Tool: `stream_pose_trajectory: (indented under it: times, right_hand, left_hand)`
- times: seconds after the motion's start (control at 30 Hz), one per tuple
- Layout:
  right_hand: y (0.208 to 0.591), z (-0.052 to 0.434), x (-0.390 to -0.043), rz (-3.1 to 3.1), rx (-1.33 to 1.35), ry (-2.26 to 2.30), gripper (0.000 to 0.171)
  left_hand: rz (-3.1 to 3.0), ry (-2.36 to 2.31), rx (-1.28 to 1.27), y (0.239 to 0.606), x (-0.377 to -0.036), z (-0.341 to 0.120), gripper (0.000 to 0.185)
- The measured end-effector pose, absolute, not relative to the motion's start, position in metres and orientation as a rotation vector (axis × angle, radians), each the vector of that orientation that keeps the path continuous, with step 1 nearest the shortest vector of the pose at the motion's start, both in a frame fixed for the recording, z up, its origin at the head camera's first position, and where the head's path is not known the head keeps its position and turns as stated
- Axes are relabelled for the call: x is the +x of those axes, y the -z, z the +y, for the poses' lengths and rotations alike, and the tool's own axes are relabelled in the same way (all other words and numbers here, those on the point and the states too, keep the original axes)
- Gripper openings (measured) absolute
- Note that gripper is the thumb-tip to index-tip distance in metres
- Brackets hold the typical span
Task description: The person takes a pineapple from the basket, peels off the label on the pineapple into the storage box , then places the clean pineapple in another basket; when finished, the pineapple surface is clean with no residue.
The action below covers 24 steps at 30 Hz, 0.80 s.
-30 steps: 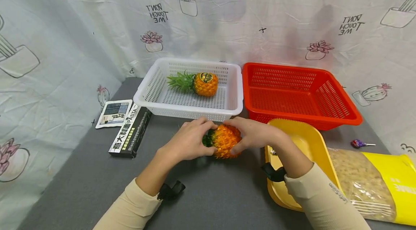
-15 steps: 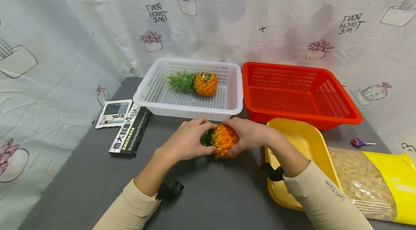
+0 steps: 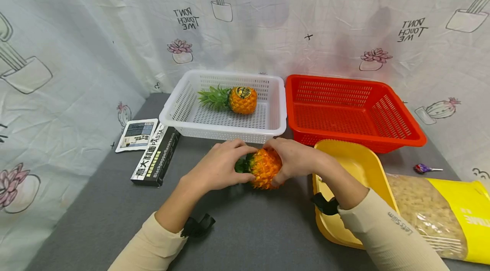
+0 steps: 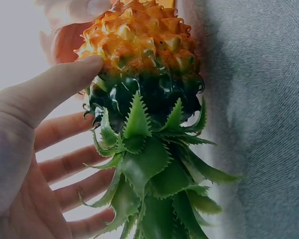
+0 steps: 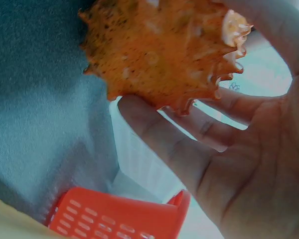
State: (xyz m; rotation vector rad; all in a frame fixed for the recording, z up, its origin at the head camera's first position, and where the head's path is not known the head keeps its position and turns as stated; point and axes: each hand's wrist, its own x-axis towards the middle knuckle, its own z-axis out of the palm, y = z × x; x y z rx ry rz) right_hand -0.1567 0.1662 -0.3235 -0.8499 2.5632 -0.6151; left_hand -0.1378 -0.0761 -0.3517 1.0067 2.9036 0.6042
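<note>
Head view: both hands are cupping the toy pineapple (image 3: 264,167) just in front of the white basket (image 3: 180,111); left hand (image 3: 218,168) curling round its leaves, right hand (image 3: 294,158) gripping its body; spiky skin might be making it slip sideways.

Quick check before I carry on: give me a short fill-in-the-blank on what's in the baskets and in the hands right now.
1. Both hands, left hand and right hand, hold one ____.
2. A second pineapple lies in the ____ basket.
3. The red basket holds ____.
4. The pasta box lies to the ____ of the hands.

Missing words: pineapple; white; nothing; left
</note>
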Motion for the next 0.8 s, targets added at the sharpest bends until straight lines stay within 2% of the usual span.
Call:
stream_pose_trajectory:
  times: [0.43,0.8]
  right_hand:
    - [0.296,0.189,-0.143,2.614,-0.782,0.599,0.076]
    - [0.263,0.215,-0.133,2.655,-0.768,0.5,0.078]
  left_hand:
    - [2.947,-0.914,1.159,0.329,-0.138,-0.091,0.038]
    - [3.022,-1.067,1.143,0.326,-0.16,-0.107,0.033]
